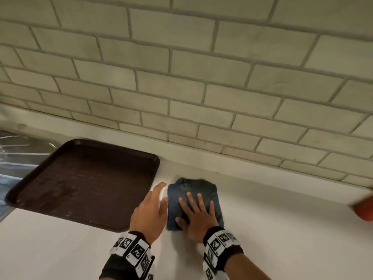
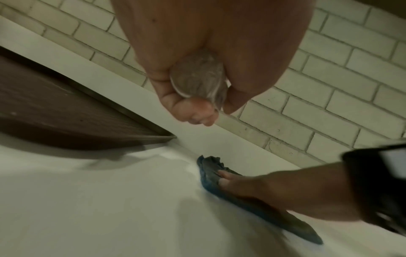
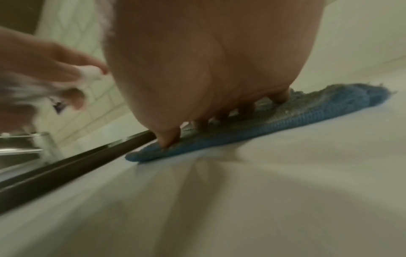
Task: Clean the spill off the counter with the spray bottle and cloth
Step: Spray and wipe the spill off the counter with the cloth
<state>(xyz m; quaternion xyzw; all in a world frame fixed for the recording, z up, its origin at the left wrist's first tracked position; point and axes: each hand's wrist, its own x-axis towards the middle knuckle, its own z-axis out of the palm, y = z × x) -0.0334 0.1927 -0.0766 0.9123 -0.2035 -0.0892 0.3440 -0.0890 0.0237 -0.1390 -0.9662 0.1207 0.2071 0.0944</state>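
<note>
From the head view, the right hand lies flat, fingers spread, on the folded blue cloth, whose long axis runs away from the person toward the tiled wall; the left hand hangs just beside its left edge. The left wrist view shows that hand curled round the spray bottle, above the white surface. The right wrist view shows fingers pressing the cloth down, beside the brown tray.

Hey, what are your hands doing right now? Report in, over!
Left hand grips spray bottle. Right hand flat, pressing blue cloth on counter. Brown tray sits beside, left.
</note>
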